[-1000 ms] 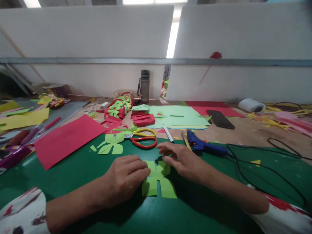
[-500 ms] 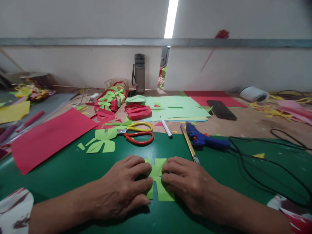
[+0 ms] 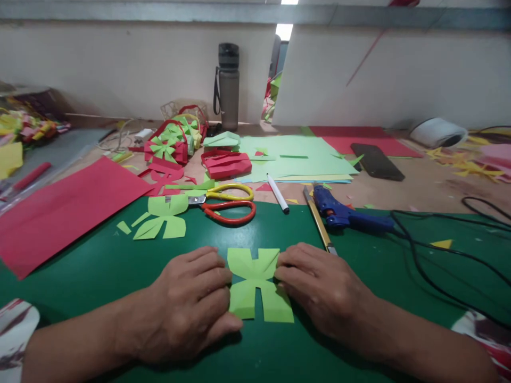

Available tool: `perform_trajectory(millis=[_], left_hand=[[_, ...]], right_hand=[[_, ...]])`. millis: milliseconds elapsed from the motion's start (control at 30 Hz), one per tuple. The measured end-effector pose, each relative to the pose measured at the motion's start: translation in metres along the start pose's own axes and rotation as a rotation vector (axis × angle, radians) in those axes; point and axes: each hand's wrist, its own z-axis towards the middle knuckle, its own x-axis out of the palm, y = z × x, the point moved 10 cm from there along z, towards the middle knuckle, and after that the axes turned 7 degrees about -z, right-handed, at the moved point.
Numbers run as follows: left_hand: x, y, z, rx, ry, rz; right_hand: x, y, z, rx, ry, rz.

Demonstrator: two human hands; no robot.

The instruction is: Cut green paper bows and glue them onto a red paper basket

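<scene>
Fingers (image 3: 217, 276) of left hand (image 3: 189, 303) and right hand (image 3: 319, 284) curl at the edges of slotted green paper (image 3: 257, 272); whether pinching, I can't tell. A red basket (image 3: 182, 152) holds green cutouts (image 3: 174, 132).

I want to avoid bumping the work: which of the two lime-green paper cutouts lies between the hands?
The nearer cutout, between the left hand and right hand; the farther cutout lies by the scissors.

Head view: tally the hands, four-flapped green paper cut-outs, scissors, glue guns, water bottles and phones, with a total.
Left hand and right hand: 2
Four-flapped green cut-outs: 2
Scissors: 1
Glue gun: 1
Water bottle: 1
Phone: 1
Total: 8
</scene>
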Motion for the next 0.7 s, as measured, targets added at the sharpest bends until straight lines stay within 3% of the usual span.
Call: perform_trajectory(millis=[133, 333, 467, 567, 633, 700], left_hand=[[-0.001, 0.004, 0.0, -0.008, -0.019, 0.011], [0.012, -0.001, 0.005, -0.015, 0.111, -0.077], [0.009, -0.003, 0.008, -0.013, 0.071, -0.052], [0.008, -0.002, 0.007, -0.002, 0.035, -0.016], [0.009, -0.002, 0.005, -0.004, 0.038, -0.006], [0.011, 0.0, 0.004, -0.022, 0.06, -0.008]], right_hand=[[-0.001, -0.004, -0.001, 0.014, -0.012, 0.016], [0.0, 0.001, -0.001, 0.009, 0.028, -0.043], [-0.014, -0.004, 0.0, -0.012, -0.011, -0.152], [-0.032, -0.034, -0.004, 0.088, 0.019, -0.344], [-0.045, -0.074, -0.015, 0.283, 0.121, -0.545], [-0.061, -0.108, -0.031, 0.403, 0.139, -0.603]])
